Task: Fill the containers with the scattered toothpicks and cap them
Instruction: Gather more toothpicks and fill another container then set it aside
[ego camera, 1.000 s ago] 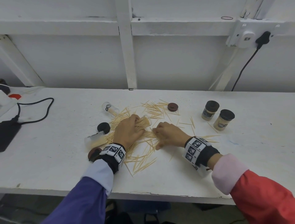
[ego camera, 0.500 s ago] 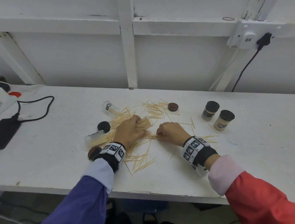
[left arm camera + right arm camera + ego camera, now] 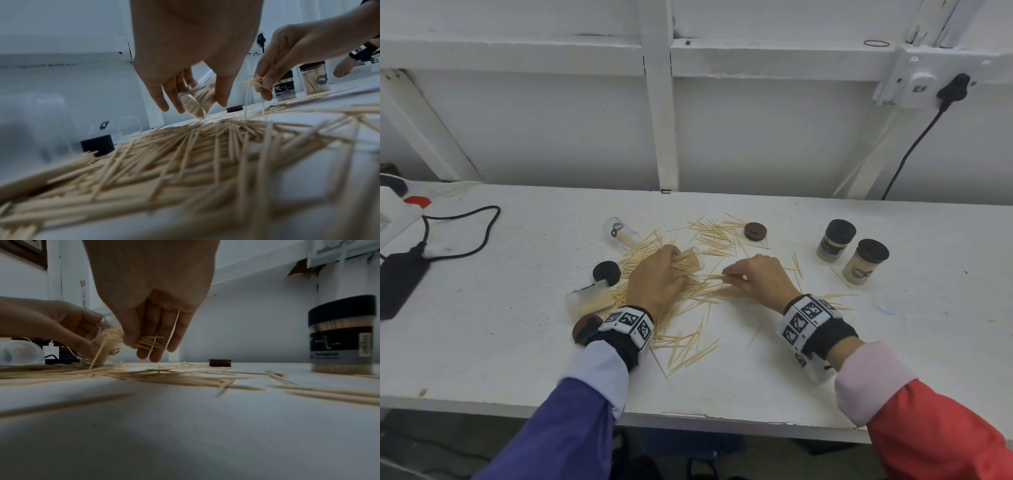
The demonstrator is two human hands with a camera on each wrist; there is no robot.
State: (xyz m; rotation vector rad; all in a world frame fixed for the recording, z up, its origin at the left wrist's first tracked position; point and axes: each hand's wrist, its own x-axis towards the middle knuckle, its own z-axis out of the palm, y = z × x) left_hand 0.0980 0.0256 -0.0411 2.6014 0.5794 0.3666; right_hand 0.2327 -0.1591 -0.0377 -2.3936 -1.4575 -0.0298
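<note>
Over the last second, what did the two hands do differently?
The right hand, flat on the scattered toothpicks a second ago, has curled and lifted, now pinching a small bunch aimed toward the open container. The left hand still grips that container, tilted on the pile. The two capped containers haven't moved.

Five toothpick containers — two capped and upright (image 3: 836, 241) (image 3: 865, 261), three uncapped and tipped (image 3: 620, 232) (image 3: 588, 296) (image 3: 690, 261) — three loose caps (image 3: 606, 272) (image 3: 755, 230) (image 3: 585, 328), and toothpicks (image 3: 688, 342) beyond counting.
</note>
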